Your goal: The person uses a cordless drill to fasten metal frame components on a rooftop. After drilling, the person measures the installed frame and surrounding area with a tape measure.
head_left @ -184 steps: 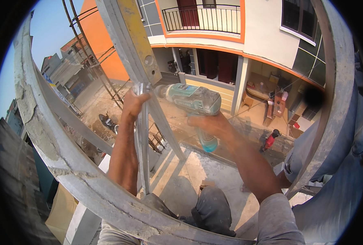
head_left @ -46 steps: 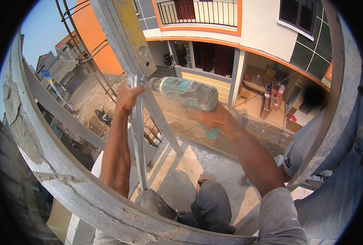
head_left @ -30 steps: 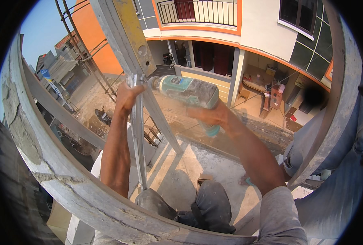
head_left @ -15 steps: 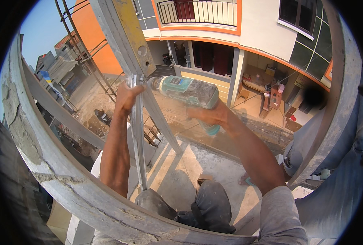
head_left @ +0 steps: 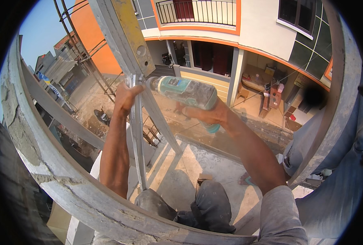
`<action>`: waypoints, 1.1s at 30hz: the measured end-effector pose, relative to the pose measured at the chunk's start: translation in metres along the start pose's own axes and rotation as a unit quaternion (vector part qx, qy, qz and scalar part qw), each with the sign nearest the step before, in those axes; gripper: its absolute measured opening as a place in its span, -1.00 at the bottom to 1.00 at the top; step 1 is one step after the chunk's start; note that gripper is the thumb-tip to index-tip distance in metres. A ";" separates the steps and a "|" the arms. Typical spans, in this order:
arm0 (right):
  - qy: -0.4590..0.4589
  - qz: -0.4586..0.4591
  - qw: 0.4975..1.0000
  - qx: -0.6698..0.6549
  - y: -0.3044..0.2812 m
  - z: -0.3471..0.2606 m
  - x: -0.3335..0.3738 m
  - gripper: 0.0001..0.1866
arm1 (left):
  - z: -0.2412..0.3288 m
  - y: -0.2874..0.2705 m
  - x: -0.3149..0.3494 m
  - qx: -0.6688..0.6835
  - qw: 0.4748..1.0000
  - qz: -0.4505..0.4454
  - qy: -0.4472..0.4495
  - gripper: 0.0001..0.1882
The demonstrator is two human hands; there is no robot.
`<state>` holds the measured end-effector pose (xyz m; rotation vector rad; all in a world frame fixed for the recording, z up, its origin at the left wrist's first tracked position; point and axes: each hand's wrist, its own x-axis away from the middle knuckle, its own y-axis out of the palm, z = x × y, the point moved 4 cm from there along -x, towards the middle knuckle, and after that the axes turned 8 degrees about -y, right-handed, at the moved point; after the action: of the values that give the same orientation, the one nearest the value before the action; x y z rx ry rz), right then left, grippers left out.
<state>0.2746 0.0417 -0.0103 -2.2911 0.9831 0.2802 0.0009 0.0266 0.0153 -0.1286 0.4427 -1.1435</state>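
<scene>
While the left hand [head_left: 126,96] is closed around the upper end of a thin metal strip [head_left: 137,139], with its thumb lying toward the right, the right hand [head_left: 210,112] is wrapped on the grip of a dusty green drill [head_left: 189,90]. Some right fingers are hidden by the drill, so I cannot tell if the trigger is pressed. The drill body lies between the two hands, a little to the far side of the right one, and its long axis goes crosswise, with the nose toward the left hand. The strip, on the contrary, has its long axis from far to near, almost square to the drill. Of the two hands, the left is nearer to the drill's nose. This nose is just beside the strip's upper end, but whether a bit touches the metal is too small to see.

Close behind the left hand, a grey metal post [head_left: 115,45] stands slanted, with a flat yellow bar [head_left: 129,26] along its right side. At the near side, the strip's lower end comes beside the left knee [head_left: 155,201], above a concrete floor [head_left: 210,163]. A curved grey frame [head_left: 79,190] passes along the left and near edges. On the right are another person's blue jeans [head_left: 324,212]. Far away, a house with orange edges [head_left: 261,28] faces a dirt street, and a motorcycle [head_left: 103,117] is at left.
</scene>
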 end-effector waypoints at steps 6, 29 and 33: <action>-0.024 0.039 0.999 0.008 0.002 -0.006 -0.002 -0.54 | -0.001 -0.001 -0.001 -0.018 1.000 -0.015 -0.018 -0.66; -0.034 -0.013 0.983 0.182 -0.007 0.012 -0.021 -0.46 | 0.004 0.000 0.002 -0.001 1.000 -0.017 0.004 -0.69; -0.018 0.022 0.993 0.112 -0.011 0.012 -0.017 -0.44 | 0.005 -0.002 0.000 -0.028 0.999 -0.017 -0.011 -0.68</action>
<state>0.2714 0.0648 -0.0079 -2.0574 0.9954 0.2172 0.0016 0.0251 0.0201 -0.1985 0.4537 -1.1632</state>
